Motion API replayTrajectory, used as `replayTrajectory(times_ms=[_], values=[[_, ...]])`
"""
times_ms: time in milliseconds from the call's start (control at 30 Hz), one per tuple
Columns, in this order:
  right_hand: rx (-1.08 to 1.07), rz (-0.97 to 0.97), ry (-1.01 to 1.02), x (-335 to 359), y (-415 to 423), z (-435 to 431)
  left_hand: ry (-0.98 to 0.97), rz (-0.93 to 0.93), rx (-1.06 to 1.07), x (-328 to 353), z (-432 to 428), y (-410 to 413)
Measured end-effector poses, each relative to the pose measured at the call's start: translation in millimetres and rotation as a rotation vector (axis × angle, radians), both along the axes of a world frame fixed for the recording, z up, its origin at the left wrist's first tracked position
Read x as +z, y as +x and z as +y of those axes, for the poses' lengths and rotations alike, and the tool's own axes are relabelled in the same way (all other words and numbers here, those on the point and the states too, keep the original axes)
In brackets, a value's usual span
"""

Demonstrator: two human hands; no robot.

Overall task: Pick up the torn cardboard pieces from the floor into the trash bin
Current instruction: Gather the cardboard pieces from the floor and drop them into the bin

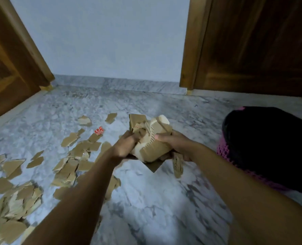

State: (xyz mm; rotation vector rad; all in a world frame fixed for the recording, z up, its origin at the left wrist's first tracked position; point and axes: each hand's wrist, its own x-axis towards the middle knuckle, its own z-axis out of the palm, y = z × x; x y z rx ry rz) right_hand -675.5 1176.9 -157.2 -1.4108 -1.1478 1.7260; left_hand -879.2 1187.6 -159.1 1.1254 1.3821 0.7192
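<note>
- Torn brown cardboard pieces [70,167] were in two places: a crumpled wad [152,138] of them was up off the ground between your hands, and loads more lay scattered over the grey-white marble floor [155,200] to your left, thickest at the lower left.
- Your left hand [125,147] had its fingers curled into the left side of the wad. Your right hand [171,144] was wrapped round the right side, thumb pressed against it. Both were gripping, neither was slack.
- Handling-wise, I'd guess this stuff was light, stiff-ish but easy to crease; a corrugated edge showed on one folded bit. Not fragile or slippery, but a loose bundle sheds.
- Case in point: one ragged strip [177,165] hung below your right hand and looked ready to drop.
- Best hold, imo, was what you had: squeeze from both sides, with a flat piece underneath as a tray. A dark square corner poked out below the wad.
- Direction: the wad was a lump with no real long axis, one flat piece sticking up at the far side. The hanging strip ran up-and-down. The floor pieces lay flat, pointing every which way.
- The pink mesh trash bin [224,152] with its black liner sat to your right, near the wad but apart from it.
</note>
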Motion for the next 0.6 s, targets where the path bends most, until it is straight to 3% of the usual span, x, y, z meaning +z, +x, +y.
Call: replayTrajectory(times_ms=[167, 333, 433, 600], values=[[-0.315, -0.042, 0.196, 39.4, 115.7, 12.4, 0.131, -0.014, -0.234, 47.0, 53.0, 123.3], [-0.582, -0.241, 0.469, 65.3, 213.1, 0.9, 0.291, -0.072, -0.347, 79.2, 64.2, 235.3], [-0.6, -0.361, 0.442, 64.1, 264.9, -10.4, 0.314, -0.047, -0.407, 69.0, 67.9, 286.3], [-0.669, -0.523, 0.252, 31.2, 321.8, -40.0, 0.334, 0.192, -0.501, 33.6, 54.2, 350.1]])
